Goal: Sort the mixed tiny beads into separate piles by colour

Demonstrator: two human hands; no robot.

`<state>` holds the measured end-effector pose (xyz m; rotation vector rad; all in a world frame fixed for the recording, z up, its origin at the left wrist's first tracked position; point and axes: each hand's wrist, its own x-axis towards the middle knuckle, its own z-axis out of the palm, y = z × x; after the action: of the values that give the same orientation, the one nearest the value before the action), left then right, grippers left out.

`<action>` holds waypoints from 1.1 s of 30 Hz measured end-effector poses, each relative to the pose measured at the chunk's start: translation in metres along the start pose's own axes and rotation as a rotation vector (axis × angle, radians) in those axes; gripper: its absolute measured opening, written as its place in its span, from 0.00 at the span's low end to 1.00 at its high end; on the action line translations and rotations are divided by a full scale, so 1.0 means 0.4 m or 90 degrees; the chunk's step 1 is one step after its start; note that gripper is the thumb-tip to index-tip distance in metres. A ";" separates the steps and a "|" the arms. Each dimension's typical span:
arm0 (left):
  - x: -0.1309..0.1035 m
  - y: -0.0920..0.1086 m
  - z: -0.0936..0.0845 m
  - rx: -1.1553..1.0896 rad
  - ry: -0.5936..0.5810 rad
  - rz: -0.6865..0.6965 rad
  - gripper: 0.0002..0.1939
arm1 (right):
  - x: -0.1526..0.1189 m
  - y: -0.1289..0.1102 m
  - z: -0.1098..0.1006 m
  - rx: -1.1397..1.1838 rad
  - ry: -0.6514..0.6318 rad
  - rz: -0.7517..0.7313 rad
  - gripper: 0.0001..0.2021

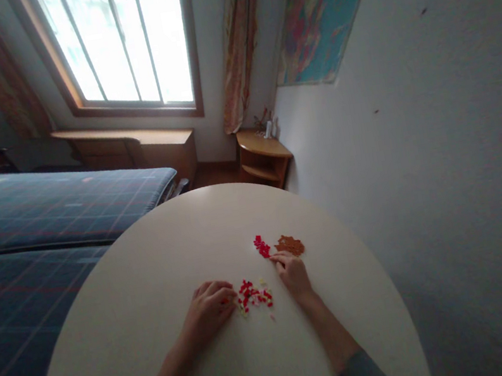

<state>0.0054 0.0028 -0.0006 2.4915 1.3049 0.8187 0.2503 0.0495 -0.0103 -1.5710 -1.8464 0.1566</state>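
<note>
A mixed pile of small red, pink and pale yellow pieces (252, 297) lies on the round table between my hands. My left hand (210, 304) rests at the pile's left edge, its fingers loosely bent and apart, with a few pieces by the fingertips. Farther out, my right hand (292, 271) reaches its index finger to the near end of a small cluster of red pieces (261, 246). Its other fingers are curled in; anything held at the fingertips is too small to make out. Just beyond that hand sits a heap of brown pieces (290, 245).
The round cream table (161, 254) fills the foreground. Plaid mattresses (42, 204) lie to the left. A wooden desk (165, 137) stands under the barred window, and a corner shelf (263, 144) is behind the table. A white wall (424, 185) runs along the right.
</note>
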 end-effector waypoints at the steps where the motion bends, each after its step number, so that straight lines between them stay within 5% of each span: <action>1: 0.000 -0.001 0.000 0.001 0.000 0.000 0.08 | 0.000 0.000 0.000 0.001 0.000 0.001 0.16; 25: -0.004 0.006 -0.006 0.026 -0.037 0.027 0.15 | -0.001 0.001 -0.002 0.050 0.030 -0.006 0.13; 33: -0.003 0.013 -0.013 -0.019 -0.055 0.060 0.10 | -0.001 -0.002 -0.002 0.049 0.034 -0.011 0.12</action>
<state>0.0057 -0.0015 0.0054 2.5507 1.1474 0.7362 0.2502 0.0489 -0.0095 -1.4924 -1.7903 0.1745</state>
